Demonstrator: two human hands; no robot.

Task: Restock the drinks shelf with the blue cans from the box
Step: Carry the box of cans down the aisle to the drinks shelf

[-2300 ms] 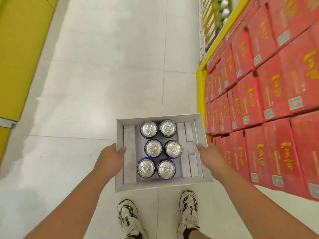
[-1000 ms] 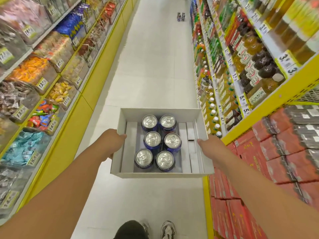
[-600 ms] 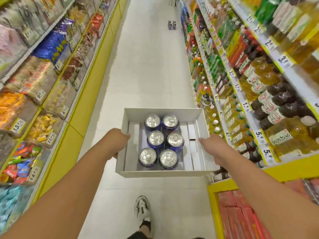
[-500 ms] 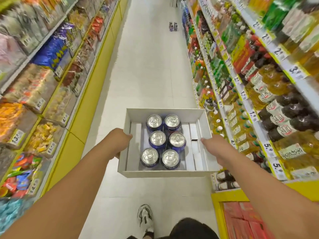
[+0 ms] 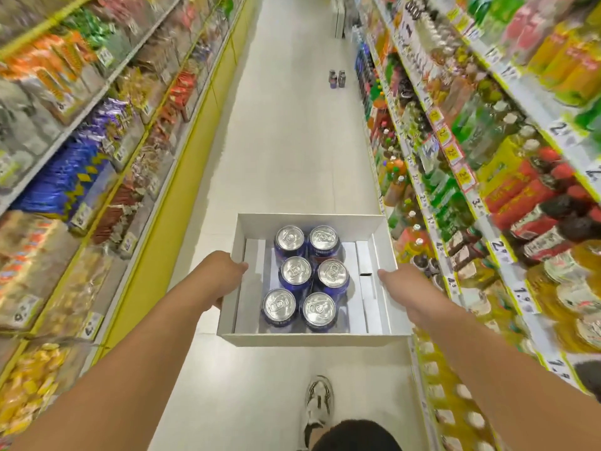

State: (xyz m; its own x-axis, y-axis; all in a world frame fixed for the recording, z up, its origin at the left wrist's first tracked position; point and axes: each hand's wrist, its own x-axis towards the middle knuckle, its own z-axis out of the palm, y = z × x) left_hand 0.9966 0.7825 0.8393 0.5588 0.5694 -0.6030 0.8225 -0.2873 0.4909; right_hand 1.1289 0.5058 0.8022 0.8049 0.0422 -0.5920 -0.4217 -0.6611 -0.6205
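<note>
I carry a white cardboard box (image 5: pixel 309 220) at waist height in a shop aisle. My left hand (image 5: pixel 221 276) grips its left wall and my right hand (image 5: pixel 401 286) grips its right wall. Several blue cans (image 5: pixel 305 278) with silver tops stand upright in two rows in the middle of the box. The drinks shelf (image 5: pixel 471 177) runs along my right, packed with bottles and price tags. Two more cans (image 5: pixel 337 79) stand on the floor far down the aisle.
Snack shelves (image 5: pixel 81 157) with yellow bases line the left side. The pale tiled floor (image 5: pixel 292 141) stretches ahead between both shelf rows. My shoe (image 5: pixel 320 402) and knee show below the box.
The view rose from the floor and red cartons to the aisle. I have stepped forward along it with the box, and both hands keep the same hold.
</note>
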